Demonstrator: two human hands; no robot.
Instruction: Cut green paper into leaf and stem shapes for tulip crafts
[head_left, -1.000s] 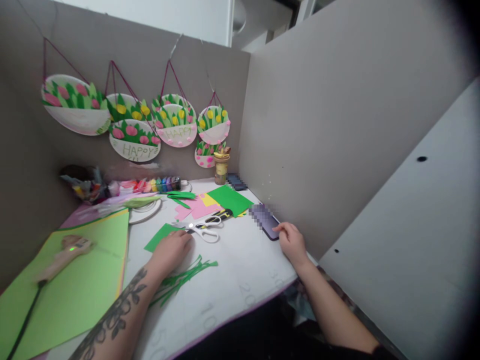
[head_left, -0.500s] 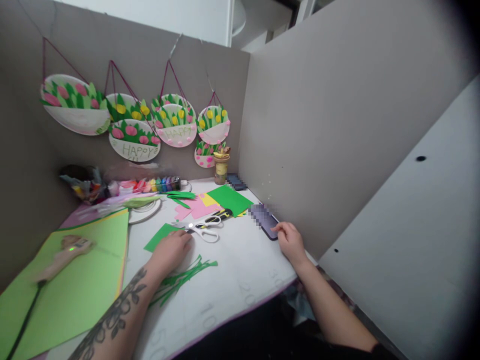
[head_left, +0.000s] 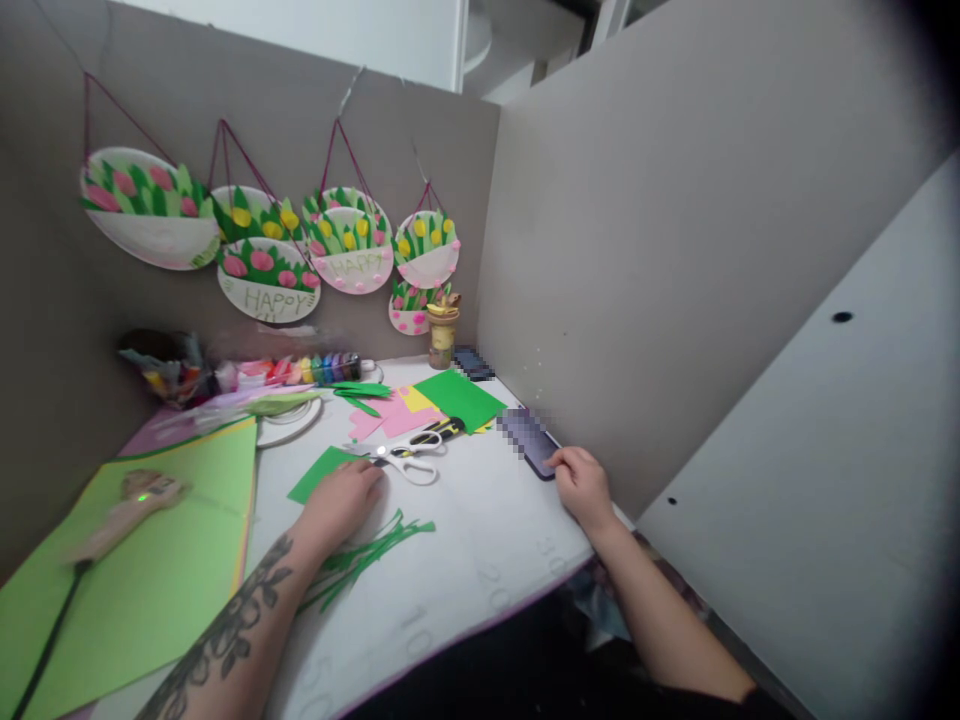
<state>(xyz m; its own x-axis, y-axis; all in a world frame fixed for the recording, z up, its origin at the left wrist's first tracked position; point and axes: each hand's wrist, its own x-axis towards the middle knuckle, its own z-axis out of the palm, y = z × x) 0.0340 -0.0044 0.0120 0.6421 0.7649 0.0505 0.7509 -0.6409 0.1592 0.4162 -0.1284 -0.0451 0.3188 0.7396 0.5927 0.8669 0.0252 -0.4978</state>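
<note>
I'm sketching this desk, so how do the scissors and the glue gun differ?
The scissors have white handles; the glue gun is pale beige with a green light. The scissors are cordless, while the glue gun has a black cord. The scissors lie beside the left hand, the glue gun on light green paper.

Tulip-decorated plates (head_left: 356, 268) hang along the grey partition (head_left: 270, 85), and a yellowish jar (head_left: 442, 343) stands near the corner.

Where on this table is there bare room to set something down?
Between the green paper strips, scissors, smartphone and right hand, down to the table's near edge. Crowded: the back, with pink paper and green sheet; the left, under the glue gun.
</note>
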